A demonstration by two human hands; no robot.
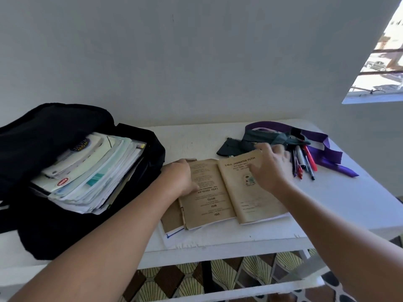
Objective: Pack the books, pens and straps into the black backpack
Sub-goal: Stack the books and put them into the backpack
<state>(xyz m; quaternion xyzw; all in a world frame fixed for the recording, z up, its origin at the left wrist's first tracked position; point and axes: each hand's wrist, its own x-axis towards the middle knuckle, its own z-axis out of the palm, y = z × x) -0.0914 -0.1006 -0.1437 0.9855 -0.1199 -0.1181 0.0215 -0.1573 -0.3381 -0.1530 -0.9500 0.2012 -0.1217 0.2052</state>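
While flat on the brown books (pixel 220 190), both hands' grip spread: left hand (pixel 183 179), right hand (pixel 270 168).

Two bare forearms enter from the lower frame edge. No sleeves, watch, rings or bands seen on either. Left hand (pixel 182 179) and right hand (pixel 271 168): ungloved, short nails where visible.

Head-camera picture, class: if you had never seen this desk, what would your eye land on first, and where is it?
First, the black backpack lying open at the left of the white table, crammed with a stack of books. Next, the brown exercise books at the centre, with the left hand and right hand on them. Behind, at the right, pens lie beside a purple strap.
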